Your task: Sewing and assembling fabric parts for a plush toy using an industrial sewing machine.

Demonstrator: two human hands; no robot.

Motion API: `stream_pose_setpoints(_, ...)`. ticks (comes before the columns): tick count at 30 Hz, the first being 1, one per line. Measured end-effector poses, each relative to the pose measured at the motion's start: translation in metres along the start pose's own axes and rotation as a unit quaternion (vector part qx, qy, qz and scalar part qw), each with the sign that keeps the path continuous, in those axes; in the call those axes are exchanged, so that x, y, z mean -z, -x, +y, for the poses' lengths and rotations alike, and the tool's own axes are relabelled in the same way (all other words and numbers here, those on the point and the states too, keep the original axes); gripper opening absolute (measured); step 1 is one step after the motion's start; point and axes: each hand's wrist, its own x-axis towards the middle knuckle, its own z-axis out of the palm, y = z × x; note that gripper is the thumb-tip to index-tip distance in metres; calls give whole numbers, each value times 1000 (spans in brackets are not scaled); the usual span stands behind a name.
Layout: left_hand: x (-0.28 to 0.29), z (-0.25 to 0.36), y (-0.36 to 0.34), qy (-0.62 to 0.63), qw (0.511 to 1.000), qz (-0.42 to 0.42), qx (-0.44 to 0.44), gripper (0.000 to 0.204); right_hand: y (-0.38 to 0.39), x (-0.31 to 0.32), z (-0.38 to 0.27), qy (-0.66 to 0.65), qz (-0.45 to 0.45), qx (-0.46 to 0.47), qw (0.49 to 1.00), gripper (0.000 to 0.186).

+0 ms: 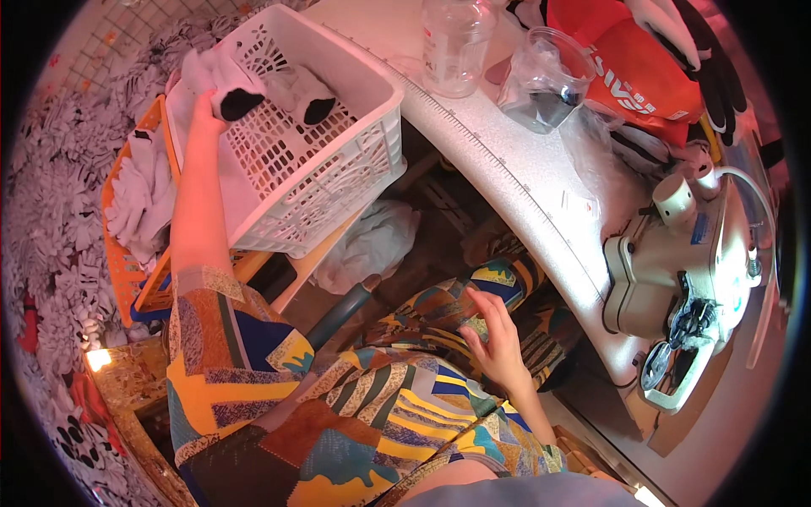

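My left arm reaches out to a white plastic basket point(329, 156) with slotted walls. There my left hand point(209, 111) is closed on a bundle of pale socks point(221, 76) with a black patch, at the basket's left side; the bundle partly hides its fingers. Another pale sock with a black end point(302, 95) lies inside the basket, to the right of that bundle. My right hand point(497, 345) hovers over my lap, fingers bent loosely and thumb apart, with nothing in it.
An orange basket point(118, 253) holding pale socks stands left, before a large sock heap point(59, 194). At right, a sewing machine point(676, 270) sits on a white table point(481, 152) with a printed ruler, a clear jar point(456, 51), plastic cup point(549, 80) and red bag point(625, 76).
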Motion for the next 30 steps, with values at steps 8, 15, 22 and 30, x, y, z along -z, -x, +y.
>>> stream_pose_setpoints(8, 108, -10, -61, -573, 766, 72, -284, 47, 24, 1, 7, -6, 33, -38, 999, 45)
stream_pose_setpoints(15, -94, 18, 130, -268, 815, -283, -430, 36, 120, 74, -6, 322, 464, 125, 816, 15)
stream_pose_setpoints(22, -130, -68, 347, -252, 614, -554, -502, 17, 162, 235, 5, 469, 758, 21, 454, 7)
stream_pose_setpoints(30, -167, -164, 427, -247, 610, -671, -341, 16, 215, 271, 27, 326, 764, -112, 545, 10)
